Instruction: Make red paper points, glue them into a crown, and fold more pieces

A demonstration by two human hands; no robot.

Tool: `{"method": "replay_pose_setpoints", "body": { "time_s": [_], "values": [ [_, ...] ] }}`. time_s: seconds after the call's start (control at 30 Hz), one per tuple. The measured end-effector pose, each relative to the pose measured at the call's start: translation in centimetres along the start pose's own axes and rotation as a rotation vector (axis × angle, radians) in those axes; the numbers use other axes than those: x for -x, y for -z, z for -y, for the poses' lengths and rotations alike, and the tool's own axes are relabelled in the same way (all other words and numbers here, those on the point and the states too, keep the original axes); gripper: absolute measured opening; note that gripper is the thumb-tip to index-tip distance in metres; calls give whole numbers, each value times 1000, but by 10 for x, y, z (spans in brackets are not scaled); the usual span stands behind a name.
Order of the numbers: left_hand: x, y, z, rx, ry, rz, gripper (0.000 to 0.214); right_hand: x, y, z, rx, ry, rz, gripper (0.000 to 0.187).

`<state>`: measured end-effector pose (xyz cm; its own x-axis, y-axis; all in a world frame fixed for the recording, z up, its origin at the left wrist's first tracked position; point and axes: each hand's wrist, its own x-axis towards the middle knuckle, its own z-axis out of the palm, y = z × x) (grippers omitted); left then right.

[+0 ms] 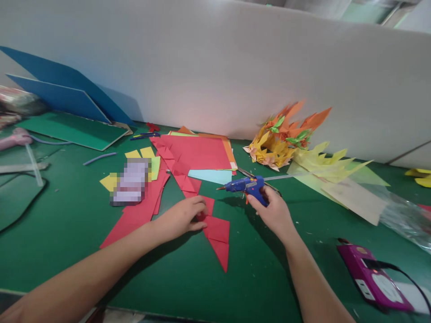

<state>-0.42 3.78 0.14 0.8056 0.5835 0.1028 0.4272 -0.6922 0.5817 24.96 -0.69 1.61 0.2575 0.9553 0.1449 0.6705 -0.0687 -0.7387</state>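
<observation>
My right hand (274, 215) is wrapped around the handle of a blue glue gun (247, 185), whose nozzle points left over the table. A clear glue stick (286, 176) sticks out of its back. My left hand (183, 217) has its fingers curled and pinched on a long strip of folded red paper (217, 229). The strip is made of pointed, overlapping folds and runs from the back of the table down towards me. Its pointed front end lies flat, and the nozzle is apart from it. Under my left wrist lie more red paper pieces (134, 229).
A pixelated phone-like object (132, 181) rests on yellow and red paper. Behind are stacked coloured sheets (205, 152) and orange-yellow paper crowns (276, 139). Pale yellow cut paper (330, 161) lies right, a purple power box (373, 276) with a cable front right. Blue boards (63, 96) lean back left.
</observation>
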Motion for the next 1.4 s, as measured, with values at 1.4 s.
{"method": "replay_pose_setpoints", "body": {
  "time_s": [1.4],
  "values": [
    [3, 5, -4, -139, -65, -35, 9, 30, -65, 32, 146, 347, 263, 26]
  ]
}}
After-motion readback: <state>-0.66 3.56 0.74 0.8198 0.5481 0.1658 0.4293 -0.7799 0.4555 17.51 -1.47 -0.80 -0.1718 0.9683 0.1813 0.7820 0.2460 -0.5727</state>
